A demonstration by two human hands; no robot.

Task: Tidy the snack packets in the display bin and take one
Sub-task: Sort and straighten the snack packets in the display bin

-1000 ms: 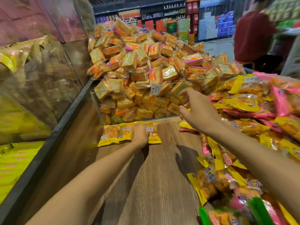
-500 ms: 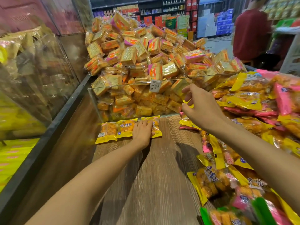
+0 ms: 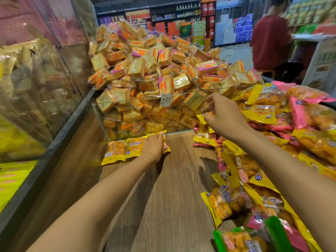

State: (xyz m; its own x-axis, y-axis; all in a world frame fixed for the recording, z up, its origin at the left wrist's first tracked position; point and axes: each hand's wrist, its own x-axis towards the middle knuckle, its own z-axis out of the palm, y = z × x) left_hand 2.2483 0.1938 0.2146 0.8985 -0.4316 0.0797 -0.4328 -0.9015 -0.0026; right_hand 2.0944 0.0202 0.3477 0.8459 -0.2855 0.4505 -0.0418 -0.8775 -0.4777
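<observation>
Chinese lettering on the yellow snack packets (image 3: 135, 147) and the divider's white tag (image 3: 167, 100) is too blurred to read.

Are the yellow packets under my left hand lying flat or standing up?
Lying flat. The yellow packets lie side by side on the wooden shelf against the clear divider, with the left hand resting on top of them.

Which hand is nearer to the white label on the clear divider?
Right. The right hand is raised just right of the white label, pinching a yellow packet. The left hand lies lower, flat on the row of yellow packets at the divider's foot.
</observation>
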